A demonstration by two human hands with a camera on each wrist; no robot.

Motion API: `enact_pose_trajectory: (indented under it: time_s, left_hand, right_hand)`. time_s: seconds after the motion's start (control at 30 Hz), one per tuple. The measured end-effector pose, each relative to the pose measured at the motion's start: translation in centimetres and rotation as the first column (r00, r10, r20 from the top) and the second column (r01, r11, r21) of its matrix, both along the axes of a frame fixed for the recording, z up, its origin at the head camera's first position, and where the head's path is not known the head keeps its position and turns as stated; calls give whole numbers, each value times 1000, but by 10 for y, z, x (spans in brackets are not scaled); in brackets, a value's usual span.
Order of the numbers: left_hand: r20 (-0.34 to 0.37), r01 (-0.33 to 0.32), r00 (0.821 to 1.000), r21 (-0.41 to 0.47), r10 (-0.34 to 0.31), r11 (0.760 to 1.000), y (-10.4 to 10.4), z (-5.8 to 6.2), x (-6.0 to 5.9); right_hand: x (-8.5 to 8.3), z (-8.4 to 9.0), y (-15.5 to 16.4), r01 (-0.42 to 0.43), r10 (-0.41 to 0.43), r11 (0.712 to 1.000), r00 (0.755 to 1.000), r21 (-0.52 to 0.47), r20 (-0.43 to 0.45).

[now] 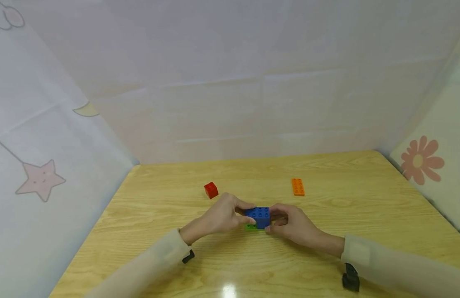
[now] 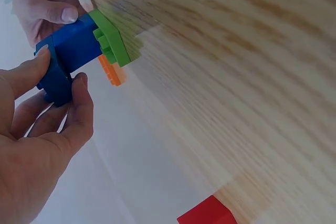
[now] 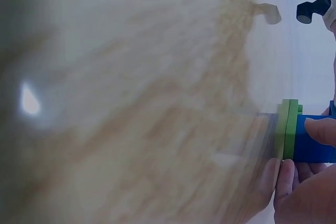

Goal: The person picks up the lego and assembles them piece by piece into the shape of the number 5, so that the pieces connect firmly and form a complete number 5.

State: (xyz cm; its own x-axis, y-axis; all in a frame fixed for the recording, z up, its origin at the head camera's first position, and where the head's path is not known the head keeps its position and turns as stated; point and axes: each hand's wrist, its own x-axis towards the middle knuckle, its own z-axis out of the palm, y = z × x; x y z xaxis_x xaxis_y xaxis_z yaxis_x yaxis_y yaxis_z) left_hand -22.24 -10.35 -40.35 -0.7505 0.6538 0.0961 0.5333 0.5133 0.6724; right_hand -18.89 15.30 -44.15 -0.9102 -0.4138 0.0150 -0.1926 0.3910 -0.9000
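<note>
The blue brick [image 1: 258, 216] is seated on the green plate [image 1: 251, 227] and pinched from both sides by left hand [image 1: 224, 215] and right hand [image 1: 291, 225]; behind it, red cube [image 1: 211, 190] and orange plate [image 1: 298, 186] lie unattached.

A red block [image 1: 211, 190] sits on the wooden table [image 1: 364, 215] toward the back left, and a flat orange plate [image 1: 298, 186] (studs up) lies well apart to its right. Pale sheets printed with a star [image 1: 41, 179] and a flower [image 1: 421, 159] wall the table in.
</note>
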Motion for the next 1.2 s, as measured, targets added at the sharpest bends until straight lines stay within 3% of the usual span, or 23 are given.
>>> enact_pose_trajectory:
  time_s: [0.27, 0.53, 0.7, 1.0, 1.2]
  left_hand:
    - [13, 8, 1000, -10, -8, 1000, 2, 6, 1]
    - [-25, 35, 999, -7, -36, 999, 3, 7, -1]
    - [4, -7, 1000, 3, 7, 1000, 1, 5, -1]
    - [140, -39, 990, 66, 29, 997, 0, 5, -3]
    - [119, -94, 989, 46, 88, 994, 3, 2, -3]
  right_hand:
    - [-2, 1, 1, -13, 13, 1000, 1000, 5, -5]
    - [-4, 1, 2, 3, -3, 1000, 1000, 10, -12]
    - [-4, 0, 1, -3, 3, 1000, 1000, 9, -11]
    - [-1, -3, 1, -6, 6, 1000, 1000, 3, -9]
    - [0, -4, 0, -3, 4, 999, 1000, 33, -29]
